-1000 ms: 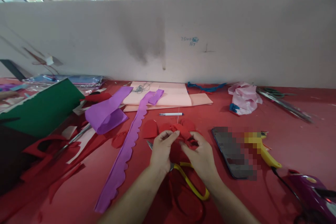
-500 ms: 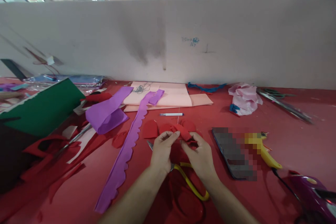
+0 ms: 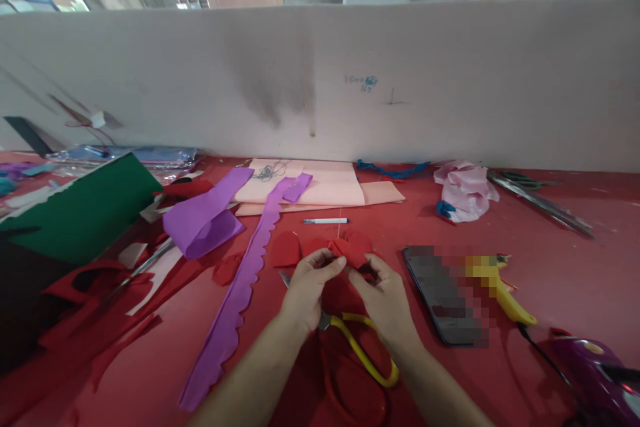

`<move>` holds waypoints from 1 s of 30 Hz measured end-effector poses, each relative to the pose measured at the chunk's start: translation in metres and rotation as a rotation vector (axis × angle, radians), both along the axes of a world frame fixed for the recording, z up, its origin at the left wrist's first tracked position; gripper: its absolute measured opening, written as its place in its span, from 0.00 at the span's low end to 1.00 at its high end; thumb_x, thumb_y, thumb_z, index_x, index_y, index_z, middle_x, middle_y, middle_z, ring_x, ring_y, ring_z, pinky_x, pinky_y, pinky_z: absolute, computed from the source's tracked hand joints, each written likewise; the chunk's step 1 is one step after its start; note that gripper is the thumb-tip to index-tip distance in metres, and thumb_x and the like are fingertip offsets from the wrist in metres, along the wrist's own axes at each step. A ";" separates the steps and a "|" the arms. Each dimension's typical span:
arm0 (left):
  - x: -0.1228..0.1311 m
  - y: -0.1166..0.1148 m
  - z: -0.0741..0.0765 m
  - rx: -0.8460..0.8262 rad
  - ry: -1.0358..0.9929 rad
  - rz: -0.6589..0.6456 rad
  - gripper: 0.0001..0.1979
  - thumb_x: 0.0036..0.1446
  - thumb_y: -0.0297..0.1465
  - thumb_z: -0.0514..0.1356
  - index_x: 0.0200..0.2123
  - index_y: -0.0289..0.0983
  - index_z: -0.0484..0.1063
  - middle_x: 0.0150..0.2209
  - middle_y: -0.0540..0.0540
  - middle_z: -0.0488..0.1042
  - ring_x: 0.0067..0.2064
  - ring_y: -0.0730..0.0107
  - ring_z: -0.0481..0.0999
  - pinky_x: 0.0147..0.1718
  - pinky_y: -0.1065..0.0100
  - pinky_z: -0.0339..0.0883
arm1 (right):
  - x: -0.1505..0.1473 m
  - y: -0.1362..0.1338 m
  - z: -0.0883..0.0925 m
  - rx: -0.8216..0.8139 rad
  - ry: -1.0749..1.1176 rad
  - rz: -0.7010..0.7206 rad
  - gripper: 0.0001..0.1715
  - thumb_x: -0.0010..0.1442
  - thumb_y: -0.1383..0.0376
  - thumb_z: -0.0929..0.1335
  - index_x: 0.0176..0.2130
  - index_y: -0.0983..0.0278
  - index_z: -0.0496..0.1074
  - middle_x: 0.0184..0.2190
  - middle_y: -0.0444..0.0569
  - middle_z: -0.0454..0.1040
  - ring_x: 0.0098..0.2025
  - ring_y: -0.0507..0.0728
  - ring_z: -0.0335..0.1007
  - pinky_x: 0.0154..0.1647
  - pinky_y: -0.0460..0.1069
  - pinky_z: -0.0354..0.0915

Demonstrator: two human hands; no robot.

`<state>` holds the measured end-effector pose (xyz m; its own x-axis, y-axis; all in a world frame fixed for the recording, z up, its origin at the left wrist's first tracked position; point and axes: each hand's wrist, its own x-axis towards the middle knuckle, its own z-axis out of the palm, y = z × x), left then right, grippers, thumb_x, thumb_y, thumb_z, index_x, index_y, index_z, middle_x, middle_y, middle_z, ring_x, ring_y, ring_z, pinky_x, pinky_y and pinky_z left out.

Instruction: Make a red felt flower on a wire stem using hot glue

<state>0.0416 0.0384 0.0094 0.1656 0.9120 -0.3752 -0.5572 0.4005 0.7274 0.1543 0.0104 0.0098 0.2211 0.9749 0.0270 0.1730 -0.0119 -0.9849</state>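
Between my two hands is a small red fabric piece (image 3: 351, 252), held near the middle of the red table. My left hand (image 3: 313, 280) pinches its left side with thumb and fingers. On its right side, my right hand (image 3: 377, 288) grips the edge. Beyond the fingers lie more red cut pieces (image 3: 287, 249) and a white pen (image 3: 326, 221). Scissors with yellow handles (image 3: 363, 350) lie under my wrists, their blades partly hidden by my left hand. A long purple strip with a scalloped edge (image 3: 245, 287) runs along the left of my left arm.
To the right lie a phone (image 3: 435, 293), a yellow glue gun (image 3: 505, 290) with a cord, and a purple device (image 3: 595, 373). A green board (image 3: 90, 207) and red scraps are at left. Peach sheets (image 3: 330, 183) and pink cloth (image 3: 465, 190) lie before the white partition (image 3: 200, 80).
My left thumb has shifted slightly right and down over the red piece, and the fabric sits flatter between my hands. Both hands keep their grip.
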 end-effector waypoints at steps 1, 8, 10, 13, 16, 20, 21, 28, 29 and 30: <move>-0.001 0.001 -0.001 0.003 0.004 -0.017 0.13 0.33 0.31 0.72 0.25 0.35 0.74 0.26 0.50 0.75 0.29 0.73 0.72 0.34 0.70 0.65 | 0.000 0.000 0.000 -0.003 0.024 0.006 0.10 0.54 0.62 0.66 0.36 0.64 0.73 0.30 0.48 0.75 0.33 0.57 0.70 0.35 0.50 0.65; -0.002 0.001 -0.004 0.090 0.096 -0.033 0.12 0.35 0.32 0.71 0.24 0.35 0.75 0.27 0.48 0.75 0.30 0.70 0.73 0.36 0.67 0.66 | 0.003 0.000 -0.006 0.007 0.070 0.028 0.11 0.53 0.63 0.67 0.37 0.64 0.73 0.33 0.49 0.76 0.35 0.58 0.71 0.38 0.51 0.66; -0.002 0.001 -0.004 0.138 0.118 -0.035 0.12 0.36 0.33 0.70 0.26 0.35 0.76 0.28 0.47 0.76 0.31 0.69 0.73 0.37 0.67 0.65 | 0.003 0.000 -0.006 0.016 0.090 0.039 0.11 0.53 0.62 0.67 0.37 0.64 0.73 0.34 0.49 0.76 0.37 0.58 0.71 0.40 0.51 0.66; -0.004 0.001 -0.002 0.209 0.158 -0.036 0.11 0.38 0.33 0.69 0.28 0.35 0.77 0.28 0.47 0.76 0.32 0.69 0.73 0.38 0.67 0.64 | 0.002 0.000 -0.005 0.026 0.128 0.046 0.12 0.53 0.62 0.67 0.38 0.64 0.73 0.35 0.50 0.77 0.39 0.59 0.72 0.41 0.52 0.67; -0.004 0.001 -0.002 0.246 0.177 -0.043 0.09 0.41 0.32 0.68 0.28 0.36 0.77 0.28 0.48 0.76 0.33 0.69 0.72 0.39 0.68 0.64 | 0.002 0.000 -0.005 0.043 0.170 0.054 0.12 0.53 0.62 0.67 0.39 0.63 0.73 0.35 0.50 0.77 0.40 0.60 0.72 0.42 0.53 0.67; -0.005 0.002 -0.002 0.291 0.203 -0.058 0.07 0.43 0.30 0.66 0.30 0.36 0.77 0.30 0.47 0.75 0.35 0.67 0.72 0.41 0.67 0.63 | 0.002 0.000 -0.003 0.034 0.180 0.054 0.12 0.52 0.62 0.68 0.37 0.63 0.74 0.34 0.50 0.77 0.38 0.59 0.72 0.41 0.53 0.66; -0.005 0.002 -0.002 0.301 0.212 -0.066 0.07 0.44 0.30 0.66 0.30 0.36 0.77 0.30 0.47 0.75 0.36 0.67 0.72 0.41 0.66 0.63 | 0.002 -0.001 -0.003 0.030 0.173 0.053 0.11 0.52 0.62 0.68 0.37 0.63 0.74 0.34 0.50 0.77 0.37 0.59 0.71 0.41 0.53 0.66; -0.007 0.003 -0.003 0.347 0.230 -0.119 0.06 0.45 0.30 0.65 0.30 0.36 0.76 0.32 0.46 0.76 0.37 0.65 0.72 0.42 0.65 0.64 | 0.005 -0.002 0.000 0.056 0.116 0.059 0.09 0.52 0.63 0.68 0.35 0.64 0.74 0.32 0.48 0.76 0.35 0.57 0.70 0.38 0.51 0.66; -0.007 0.003 -0.002 0.360 0.228 -0.125 0.06 0.45 0.30 0.65 0.30 0.36 0.76 0.32 0.46 0.76 0.37 0.65 0.72 0.42 0.65 0.64 | 0.005 -0.002 0.000 0.061 0.103 0.061 0.09 0.52 0.63 0.68 0.35 0.64 0.74 0.32 0.49 0.75 0.35 0.58 0.70 0.38 0.51 0.66; -0.007 0.003 -0.002 0.375 0.230 -0.128 0.06 0.45 0.29 0.64 0.31 0.36 0.76 0.32 0.46 0.76 0.37 0.65 0.72 0.42 0.65 0.64 | 0.005 -0.002 0.000 0.063 0.089 0.061 0.09 0.52 0.63 0.67 0.35 0.64 0.74 0.32 0.49 0.75 0.36 0.58 0.70 0.38 0.50 0.65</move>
